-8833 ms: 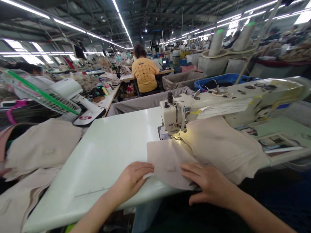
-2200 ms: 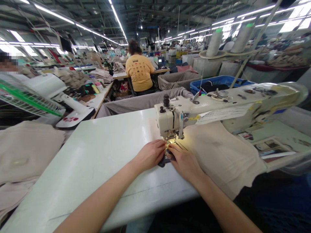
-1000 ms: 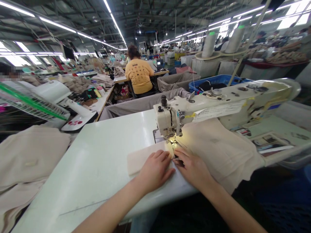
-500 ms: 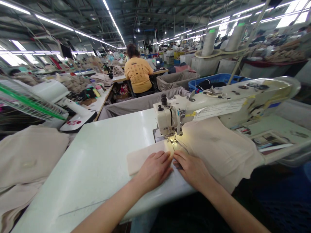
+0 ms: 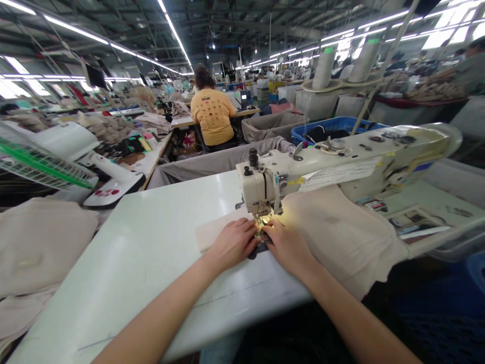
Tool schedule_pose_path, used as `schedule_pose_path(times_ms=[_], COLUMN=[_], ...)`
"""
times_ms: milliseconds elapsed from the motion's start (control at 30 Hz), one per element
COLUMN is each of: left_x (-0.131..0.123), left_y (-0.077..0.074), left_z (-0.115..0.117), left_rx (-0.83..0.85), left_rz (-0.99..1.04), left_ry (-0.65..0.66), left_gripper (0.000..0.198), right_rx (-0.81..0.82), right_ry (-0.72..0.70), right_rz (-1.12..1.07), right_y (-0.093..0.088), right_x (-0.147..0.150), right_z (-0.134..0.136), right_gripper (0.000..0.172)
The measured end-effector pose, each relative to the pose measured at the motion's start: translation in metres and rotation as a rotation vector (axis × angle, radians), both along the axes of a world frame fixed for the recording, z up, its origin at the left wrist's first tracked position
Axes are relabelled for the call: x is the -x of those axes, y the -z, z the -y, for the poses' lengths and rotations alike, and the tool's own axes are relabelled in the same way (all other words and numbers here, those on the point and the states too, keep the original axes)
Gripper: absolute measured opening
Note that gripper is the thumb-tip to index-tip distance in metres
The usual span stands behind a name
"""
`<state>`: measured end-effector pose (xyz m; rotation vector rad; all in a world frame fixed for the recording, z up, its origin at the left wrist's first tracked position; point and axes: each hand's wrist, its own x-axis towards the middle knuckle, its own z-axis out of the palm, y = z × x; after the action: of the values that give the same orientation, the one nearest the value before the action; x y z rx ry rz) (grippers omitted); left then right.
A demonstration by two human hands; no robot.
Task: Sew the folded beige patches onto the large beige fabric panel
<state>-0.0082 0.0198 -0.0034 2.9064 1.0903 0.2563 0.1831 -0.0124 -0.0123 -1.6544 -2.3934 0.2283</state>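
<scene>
A cream sewing machine (image 5: pixel 333 162) stands on the white table (image 5: pixel 159 253). Beige fabric (image 5: pixel 337 232) lies under its arm and spreads to the right; a strip of it (image 5: pixel 212 233) reaches left of the needle. My left hand (image 5: pixel 233 242) lies flat on that strip, fingers pointing at the lit needle area. My right hand (image 5: pixel 286 246) presses the fabric just right of the needle, fingers together and stretched forward. Both hands' fingertips nearly meet at the presser foot.
A stack of beige cloth pieces (image 5: pixel 38 247) lies at the left. A white fan (image 5: pixel 76 151) stands behind it. A person in a yellow shirt (image 5: pixel 212 117) sits at the station ahead. Grey bins (image 5: pixel 215 162) and a blue crate (image 5: pixel 333 126) stand behind the table.
Both hands have slid forward with the fabric to the presser foot. The strip to the left of the needle now shows shorter than half a second ago.
</scene>
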Motion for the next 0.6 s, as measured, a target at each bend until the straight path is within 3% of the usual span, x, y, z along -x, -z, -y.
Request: schedule_pose_path(times_ms=[200,400,600], left_x=[0.004,0.006,0.006], left_y=[0.000,0.009,0.010], left_z=[-0.012,-0.007,-0.007], left_rx=[-0.017,-0.067,-0.062], left_rz=[0.018,0.031,0.038], left_ry=[-0.004,-0.050,-0.064], left_gripper=[0.029,0.034,0.036], right_rx=[-0.007,-0.079,-0.157], right_ry=[0.029,0.056,0.069], right_rz=[-0.034,-0.093,-0.101], right_y=[-0.001,0.017,0.027], right_x=[0.002,0.004,0.005], right_z=[0.009,0.032,0.036], right_gripper=[0.018,0.022,0.022])
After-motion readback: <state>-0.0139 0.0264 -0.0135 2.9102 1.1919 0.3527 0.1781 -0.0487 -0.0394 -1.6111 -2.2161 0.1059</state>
